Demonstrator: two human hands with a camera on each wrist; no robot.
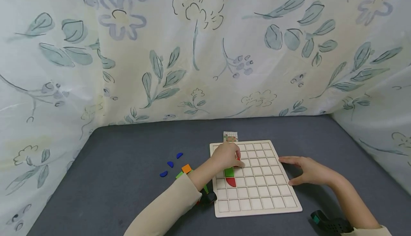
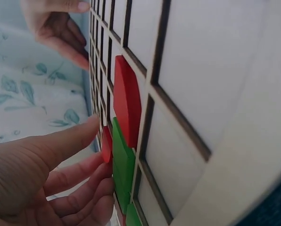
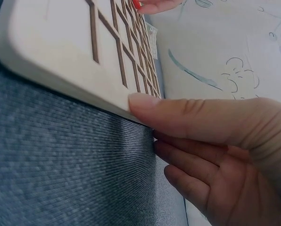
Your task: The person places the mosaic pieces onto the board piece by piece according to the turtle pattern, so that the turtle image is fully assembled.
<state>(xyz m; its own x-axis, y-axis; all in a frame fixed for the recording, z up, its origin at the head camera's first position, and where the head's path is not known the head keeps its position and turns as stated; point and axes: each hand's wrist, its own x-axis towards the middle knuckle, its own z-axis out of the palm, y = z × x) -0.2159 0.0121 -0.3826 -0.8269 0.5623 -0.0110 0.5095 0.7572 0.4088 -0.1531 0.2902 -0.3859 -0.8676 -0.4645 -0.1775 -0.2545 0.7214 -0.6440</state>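
Note:
A pale wooden grid board (image 1: 257, 215) lies on the table. Over its left part, my left hand (image 1: 226, 155) pinches a small red piece (image 2: 106, 145) between thumb and fingers, down at the grid. A green square (image 1: 229, 172) and a red quarter-round piece (image 1: 231, 181) sit in cells just nearer than that hand. The fairly straight thumb and index finger of my right hand (image 1: 309, 170) touch the board's right edge. From the right wrist view, that thumb (image 3: 145, 103) rests on the rim, the other fingers beside it.
Left of the board lie blue half-round pieces (image 1: 163, 174), an orange square (image 1: 186, 168) and green pieces (image 1: 179, 175), partly hidden by the left forearm. A small printed card (image 1: 230, 135) lies behind the board. Floral cloth (image 1: 199, 50) hangs around the dark table (image 1: 122, 179).

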